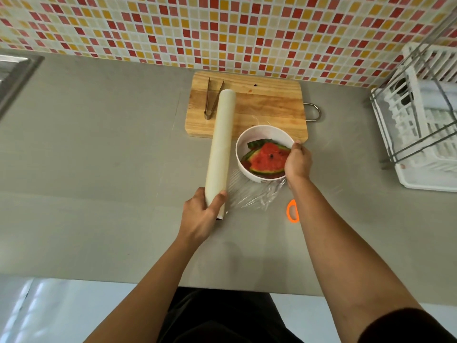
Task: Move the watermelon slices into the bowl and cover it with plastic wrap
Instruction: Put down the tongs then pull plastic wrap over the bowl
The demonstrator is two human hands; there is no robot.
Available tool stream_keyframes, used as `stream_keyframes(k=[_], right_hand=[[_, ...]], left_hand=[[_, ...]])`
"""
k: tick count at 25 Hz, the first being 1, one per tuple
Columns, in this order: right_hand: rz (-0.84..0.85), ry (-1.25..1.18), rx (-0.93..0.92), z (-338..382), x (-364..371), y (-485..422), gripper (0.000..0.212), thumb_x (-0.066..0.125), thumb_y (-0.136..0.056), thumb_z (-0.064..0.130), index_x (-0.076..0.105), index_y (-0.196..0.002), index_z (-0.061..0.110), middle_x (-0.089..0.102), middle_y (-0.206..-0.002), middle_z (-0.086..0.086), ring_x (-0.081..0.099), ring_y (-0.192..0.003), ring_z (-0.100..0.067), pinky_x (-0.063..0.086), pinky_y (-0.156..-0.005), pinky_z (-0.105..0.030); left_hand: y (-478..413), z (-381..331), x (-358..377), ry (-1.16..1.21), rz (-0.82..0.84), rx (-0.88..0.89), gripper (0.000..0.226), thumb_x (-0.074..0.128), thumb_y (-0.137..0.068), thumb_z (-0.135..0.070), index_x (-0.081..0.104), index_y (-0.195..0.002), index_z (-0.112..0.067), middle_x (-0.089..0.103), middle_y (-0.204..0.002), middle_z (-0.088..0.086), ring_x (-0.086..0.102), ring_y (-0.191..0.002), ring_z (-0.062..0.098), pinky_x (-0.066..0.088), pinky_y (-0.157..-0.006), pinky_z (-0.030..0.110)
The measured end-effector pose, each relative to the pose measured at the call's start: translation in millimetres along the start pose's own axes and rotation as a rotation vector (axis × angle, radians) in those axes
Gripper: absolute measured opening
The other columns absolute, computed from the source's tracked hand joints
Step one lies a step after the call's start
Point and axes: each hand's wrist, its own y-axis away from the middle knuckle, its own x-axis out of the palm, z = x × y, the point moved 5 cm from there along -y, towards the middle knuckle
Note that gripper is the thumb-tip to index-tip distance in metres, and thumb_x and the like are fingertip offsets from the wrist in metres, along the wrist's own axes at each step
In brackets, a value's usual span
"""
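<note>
A white bowl [249, 137] stands on the grey counter just in front of the wooden cutting board [267, 102]. Watermelon slices [268, 158] with green rind lie inside it. My left hand [201, 216] grips the near end of a long cream roll of plastic wrap [221, 144], which lies left of the bowl and points away from me. A clear sheet of wrap [254, 194] runs from the roll under and over the bowl's near side. My right hand [298, 162] holds the wrap at the bowl's right rim, fingers curled.
Metal tongs [211, 100] lie on the board's left part. An orange scissor handle [292, 211] shows beside my right forearm. A white dish rack [420, 115] stands at the right, and a sink edge [17, 73] at the far left. A tiled wall runs behind.
</note>
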Motion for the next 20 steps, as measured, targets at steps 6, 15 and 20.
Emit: stream_keyframes(k=[6, 15, 20], right_hand=[[-0.011, 0.039, -0.056, 7.4, -10.6, -5.2, 0.039, 0.034, -0.096, 0.028, 0.064, -0.106, 0.005, 0.065, -0.109, -0.016, 0.057, -0.094, -0.029, 0.034, -0.072, -0.024], [0.136, 0.109, 0.047, -1.2, -2.4, -5.5, 0.044, 0.029, -0.097, 0.033, 0.061, -0.111, 0.005, 0.062, -0.105, -0.014, 0.057, -0.096, -0.029, 0.043, -0.079, -0.032], [0.149, 0.379, -0.046, 15.1, -35.5, -7.6, 0.05, 0.025, -0.098, 0.036, 0.061, -0.112, 0.005, 0.06, -0.12, -0.019, 0.052, -0.113, -0.034, 0.038, -0.091, -0.033]], left_hand=[[1.4, -12.5, 8.1, -0.341, -0.097, 0.131, 0.049, 0.032, -0.079, -0.061, 0.045, -0.089, -0.016, 0.067, -0.088, 0.018, 0.059, -0.082, 0.039, 0.034, -0.062, 0.034], [0.5, 1.2, 7.9, -0.354, -0.118, 0.196, 0.058, 0.032, -0.081, -0.06, 0.052, -0.098, -0.008, 0.068, -0.093, 0.019, 0.061, -0.082, 0.037, 0.036, -0.06, 0.031], [3.7, -2.6, 8.0, -0.327, -0.088, 0.217, 0.066, 0.033, -0.08, -0.06, 0.054, -0.106, -0.003, 0.067, -0.098, 0.021, 0.06, -0.084, 0.035, 0.037, -0.06, 0.029]])
